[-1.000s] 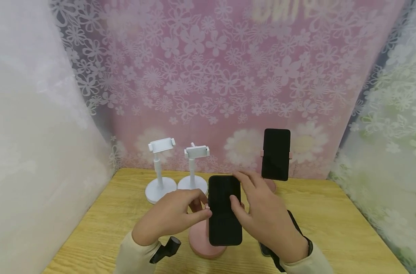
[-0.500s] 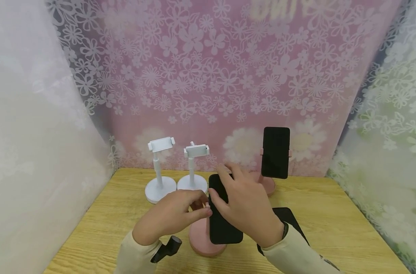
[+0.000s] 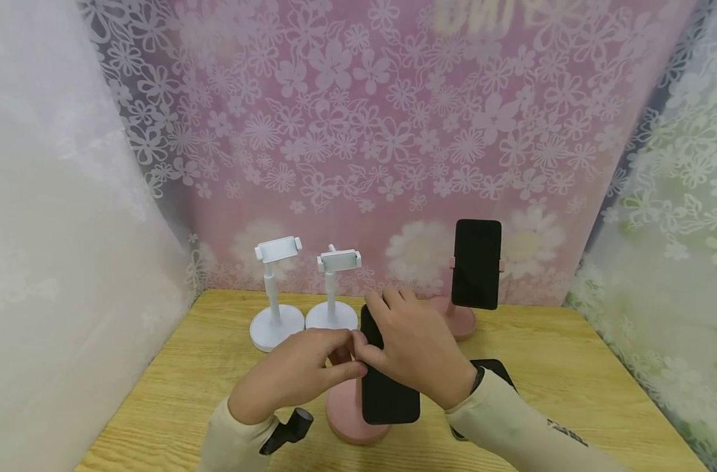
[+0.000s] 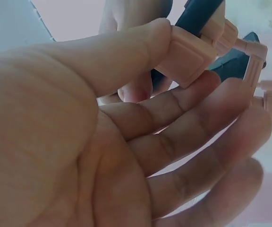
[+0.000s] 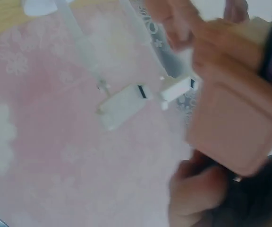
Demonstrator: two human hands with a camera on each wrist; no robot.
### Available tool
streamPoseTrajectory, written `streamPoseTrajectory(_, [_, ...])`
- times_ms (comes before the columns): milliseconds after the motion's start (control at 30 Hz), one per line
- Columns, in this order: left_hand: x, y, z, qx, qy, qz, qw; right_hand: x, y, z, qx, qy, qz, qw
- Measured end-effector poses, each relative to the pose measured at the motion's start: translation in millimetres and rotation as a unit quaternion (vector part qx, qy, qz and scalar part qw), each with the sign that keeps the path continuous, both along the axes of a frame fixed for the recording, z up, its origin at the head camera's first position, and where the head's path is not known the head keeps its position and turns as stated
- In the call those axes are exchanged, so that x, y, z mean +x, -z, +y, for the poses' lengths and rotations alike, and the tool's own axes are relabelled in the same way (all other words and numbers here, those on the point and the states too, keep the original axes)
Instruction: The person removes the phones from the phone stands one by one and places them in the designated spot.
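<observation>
In the head view, my left hand (image 3: 302,367) pinches the left side of a pink phone stand's clamp. The left wrist view shows its thumb and index finger on the pink clamp pad (image 4: 185,56), other fingers spread. A black phone (image 3: 390,393) stands upright in front of that stand, its round pink base (image 3: 349,416) below. My right hand (image 3: 414,351) lies across the upper phone, thumb at its left edge beside my left fingers and fingers bent over its top. The right wrist view, blurred, shows the same clamp (image 5: 235,127) close up.
Two white phone stands (image 3: 275,324) (image 3: 338,262) stand at the back left. A second pink stand (image 3: 461,321) at the back right holds an upright black phone (image 3: 476,262). Another dark phone (image 3: 496,370) lies on the wooden table (image 3: 576,393), partly under my right arm. Floral cloth (image 3: 358,144) hangs behind.
My right hand has moved left across the phone, from its right edge until the thumb reaches the left edge near the clamp. My left hand keeps its place on the clamp.
</observation>
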State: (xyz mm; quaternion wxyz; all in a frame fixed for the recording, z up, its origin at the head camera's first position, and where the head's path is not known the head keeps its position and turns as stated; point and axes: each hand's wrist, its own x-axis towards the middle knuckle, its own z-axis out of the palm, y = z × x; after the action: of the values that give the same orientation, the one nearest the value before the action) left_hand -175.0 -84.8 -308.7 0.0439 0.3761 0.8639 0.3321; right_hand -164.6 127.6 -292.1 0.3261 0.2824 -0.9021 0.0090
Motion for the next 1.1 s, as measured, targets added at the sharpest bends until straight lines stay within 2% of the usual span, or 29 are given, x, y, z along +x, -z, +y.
streamPoseTrajectory(233, [1.1, -2.4, 3.0, -0.007, -0.017, 0.012, 0.9998, -6.6, 9.2, 4.2, -0.051, -0.034, -0.002, 0.998])
streamPoseTrajectory(500, [0.6, -3.5, 2.2, -0.003, -0.012, 0.013, 0.9998, -8.0, 16.0, 6.5, -0.079, -0.060, 0.008, 0.995])
streamPoseTrajectory(767, [-3.0, -1.4, 2.9, 0.045, -0.022, -0.005, 0.9987, -6.4, 21.1, -2.4, -0.107, -0.047, 0.012, 0.993])
streamPoseTrajectory(1100, [-3.7, 1.1, 4.1, 0.046, -0.012, -0.013, 0.9988, -6.7, 25.5, -3.4, -0.135, -0.061, 0.003, 0.989])
